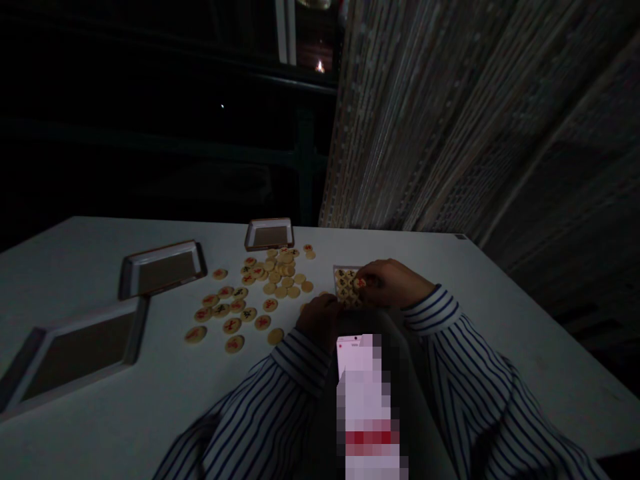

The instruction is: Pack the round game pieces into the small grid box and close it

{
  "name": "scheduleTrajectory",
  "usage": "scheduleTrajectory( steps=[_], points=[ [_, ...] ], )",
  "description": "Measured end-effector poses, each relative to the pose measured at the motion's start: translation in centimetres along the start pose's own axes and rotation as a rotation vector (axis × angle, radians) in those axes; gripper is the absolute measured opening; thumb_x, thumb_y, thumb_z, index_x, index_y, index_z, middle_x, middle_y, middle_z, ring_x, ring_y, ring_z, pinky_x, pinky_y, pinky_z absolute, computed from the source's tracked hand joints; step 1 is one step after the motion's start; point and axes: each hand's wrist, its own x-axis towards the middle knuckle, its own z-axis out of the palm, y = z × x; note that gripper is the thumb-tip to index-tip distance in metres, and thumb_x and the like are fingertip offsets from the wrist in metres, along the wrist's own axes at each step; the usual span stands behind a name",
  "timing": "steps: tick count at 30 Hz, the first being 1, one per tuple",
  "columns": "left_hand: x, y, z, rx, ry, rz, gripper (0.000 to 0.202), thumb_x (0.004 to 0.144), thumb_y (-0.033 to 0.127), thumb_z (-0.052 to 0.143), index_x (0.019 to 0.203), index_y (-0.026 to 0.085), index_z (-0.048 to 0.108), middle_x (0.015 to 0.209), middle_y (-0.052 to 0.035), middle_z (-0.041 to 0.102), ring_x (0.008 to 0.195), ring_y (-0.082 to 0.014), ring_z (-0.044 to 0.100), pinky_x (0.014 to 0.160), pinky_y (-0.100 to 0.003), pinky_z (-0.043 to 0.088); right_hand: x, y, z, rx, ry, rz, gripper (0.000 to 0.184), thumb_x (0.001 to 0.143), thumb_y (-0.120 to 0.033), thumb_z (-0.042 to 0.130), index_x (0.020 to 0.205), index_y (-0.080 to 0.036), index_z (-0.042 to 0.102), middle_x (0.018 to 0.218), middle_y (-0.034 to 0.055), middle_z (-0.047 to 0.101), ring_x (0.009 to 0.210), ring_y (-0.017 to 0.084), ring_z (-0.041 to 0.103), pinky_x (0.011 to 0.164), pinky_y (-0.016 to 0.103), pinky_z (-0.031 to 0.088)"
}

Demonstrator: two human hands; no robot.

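Observation:
A small rectangular box (336,273) lies on the table in front of me, with round Chinese chess pieces (343,283) set in rows inside it. Between the fingertips of my right hand (393,283) is a Chinese chess piece (359,283) with a red character, held over the box's right part. My left hand (319,319) is curled at the near left corner of the box, its fingers dark and partly hidden. Left of the hands, many loose pieces (247,314) are spread out, some showing red or black characters. Farther back, several more (285,267) lie heaped together.
Three shallow trays or lids lie on the white table (500,320): one at the back (270,235), one at the left (163,269), one at the near left (80,357). A lit phone (367,400), partly pixelated, is close below my hands. A strand curtain (400,120) hangs behind.

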Motion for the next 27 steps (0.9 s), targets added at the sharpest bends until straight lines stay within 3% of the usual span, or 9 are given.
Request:
scheduleTrajectory(
  steps=[10, 27],
  points=[
    [0.0, 0.2, 0.2, -0.006, 0.01, -0.031, 0.022, 0.081, 0.019, 0.046, 0.093, 0.017, 0.064, 0.101, -0.0079, 0.061, 0.092, -0.0181, 0.055, 0.082, -0.032, 0.043, 0.2, -0.5, 0.5, -0.113, -0.146, -0.057, 0.021, 0.073, -0.026, 0.053, 0.089, -0.02, 0.065, 0.09, 0.0055, 0.067, 0.076, 0.017, 0.061, 0.063, 0.024, 0.04],
    [0.0, 0.5, -0.2, 0.0, 0.006, -0.014, 0.021, 0.081, 0.017, 0.045, 0.091, 0.017, 0.064, 0.1, -0.0077, 0.061, 0.091, -0.0174, 0.055, 0.08, -0.031, 0.043, 0.1, 0.2, 1.4, -0.143, -0.188, -0.099, 0.017, 0.076, -0.029, 0.053, 0.082, -0.019, 0.065, 0.08, 0.0046, 0.067, 0.07, 0.015, 0.059, 0.059, 0.024, 0.036]
  ],
)
